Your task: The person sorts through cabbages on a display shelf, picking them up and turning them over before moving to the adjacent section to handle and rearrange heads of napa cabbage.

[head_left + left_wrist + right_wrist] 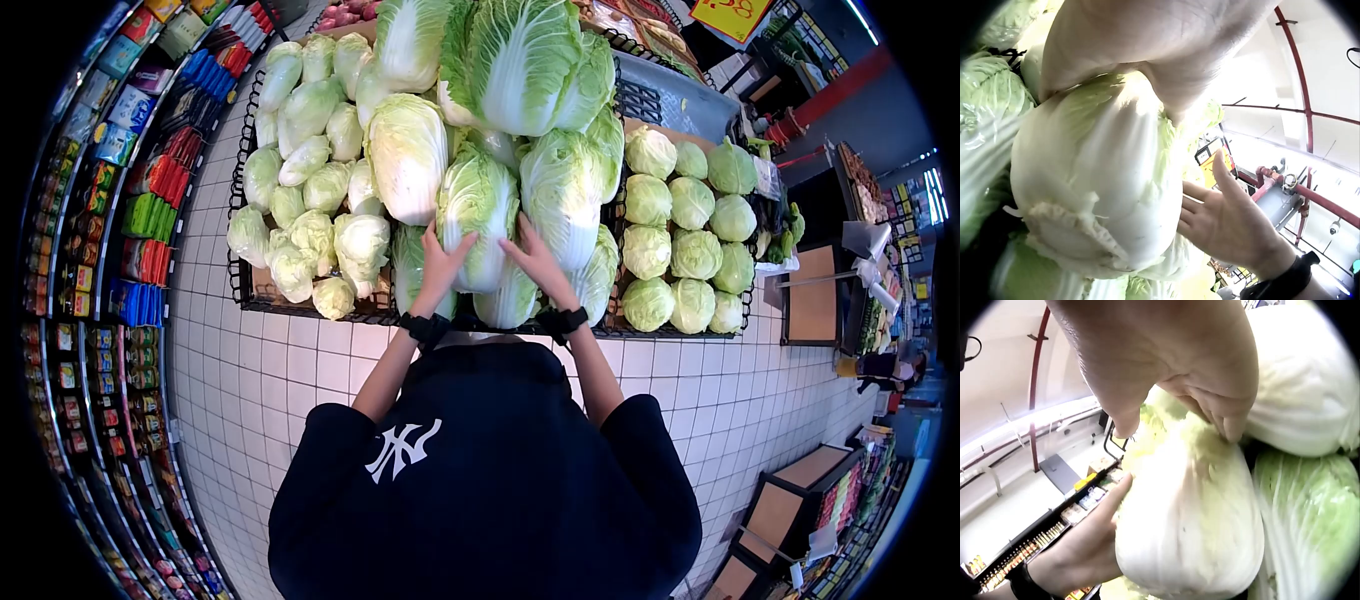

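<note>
An upright-lying napa cabbage (478, 205) lies between the two hands at the front middle of the pile. The left hand (440, 265) grips its left side; in the left wrist view that hand (1147, 44) spans the pale cabbage (1104, 169), thumb and fingers apart. On the opposite side the right hand (540, 262) holds it, its thumb pointing inward. The right wrist view has the right hand (1172, 356) bent over the cabbage (1191, 512), with the left hand (1079, 550) against the far side. Fingertips are partly hidden behind leaves.
More napa cabbages (405, 155) crowd around and behind. Smaller wrapped cabbages (310, 110) fill the left side, round cabbages (692, 255) the right. A black crate edge (290, 312) runs along the front. Store shelves (150, 200) stand at left beyond the tiled floor (260, 400).
</note>
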`<state>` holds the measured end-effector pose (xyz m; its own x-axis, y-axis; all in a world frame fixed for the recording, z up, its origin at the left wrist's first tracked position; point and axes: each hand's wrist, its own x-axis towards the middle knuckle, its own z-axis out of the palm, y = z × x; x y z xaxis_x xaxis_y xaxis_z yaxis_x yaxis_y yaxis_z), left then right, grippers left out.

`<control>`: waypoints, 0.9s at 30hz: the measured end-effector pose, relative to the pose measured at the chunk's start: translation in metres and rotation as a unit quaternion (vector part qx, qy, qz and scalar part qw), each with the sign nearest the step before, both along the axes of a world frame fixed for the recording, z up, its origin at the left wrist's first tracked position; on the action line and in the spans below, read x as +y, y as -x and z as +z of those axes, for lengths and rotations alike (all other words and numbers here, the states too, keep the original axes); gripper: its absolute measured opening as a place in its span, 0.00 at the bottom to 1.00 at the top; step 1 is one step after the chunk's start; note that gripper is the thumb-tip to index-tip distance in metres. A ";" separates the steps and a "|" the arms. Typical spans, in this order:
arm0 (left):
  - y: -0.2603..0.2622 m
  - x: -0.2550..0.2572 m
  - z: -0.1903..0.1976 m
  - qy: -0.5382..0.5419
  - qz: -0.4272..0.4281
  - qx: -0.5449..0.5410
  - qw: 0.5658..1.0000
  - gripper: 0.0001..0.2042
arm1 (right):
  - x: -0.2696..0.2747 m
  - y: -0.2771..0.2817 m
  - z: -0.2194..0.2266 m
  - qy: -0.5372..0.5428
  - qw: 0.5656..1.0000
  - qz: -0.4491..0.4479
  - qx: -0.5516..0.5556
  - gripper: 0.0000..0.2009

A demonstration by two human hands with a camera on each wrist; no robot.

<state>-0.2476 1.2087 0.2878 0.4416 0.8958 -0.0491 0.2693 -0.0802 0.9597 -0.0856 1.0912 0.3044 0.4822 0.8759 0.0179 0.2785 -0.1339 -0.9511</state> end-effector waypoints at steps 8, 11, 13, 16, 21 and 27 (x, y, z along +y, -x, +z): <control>-0.008 -0.018 0.064 -0.264 -0.033 -0.035 0.963 0.35 | -0.059 -0.082 0.016 -0.121 0.956 -0.263 -0.050 0.28; -0.035 -0.025 0.073 -0.113 -0.199 -0.162 0.960 0.30 | -0.056 -0.091 0.008 -0.076 0.957 -0.253 -0.121 0.34; -0.063 -0.039 0.065 -0.005 -0.228 -0.207 0.951 0.33 | -0.051 -0.093 0.004 -0.050 0.976 -0.207 0.049 0.50; -0.095 -0.041 0.038 0.009 -0.240 -0.116 0.964 0.43 | -0.040 -0.104 -0.018 -0.099 0.980 -0.171 0.032 0.54; -0.131 -0.050 0.009 -0.018 -0.188 -0.121 0.975 0.47 | -0.040 -0.087 0.018 -0.089 0.973 -0.192 0.097 0.53; -0.140 -0.053 0.003 -0.027 -0.187 -0.170 0.967 0.50 | -0.038 -0.094 0.009 -0.126 0.971 -0.119 0.163 0.39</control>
<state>-0.1076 1.1562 0.2907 0.7181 0.6667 0.1996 -0.1197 -0.1641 0.9791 0.0085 1.0533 0.3130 0.6872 0.7259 0.0294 -0.0530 0.0904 -0.9945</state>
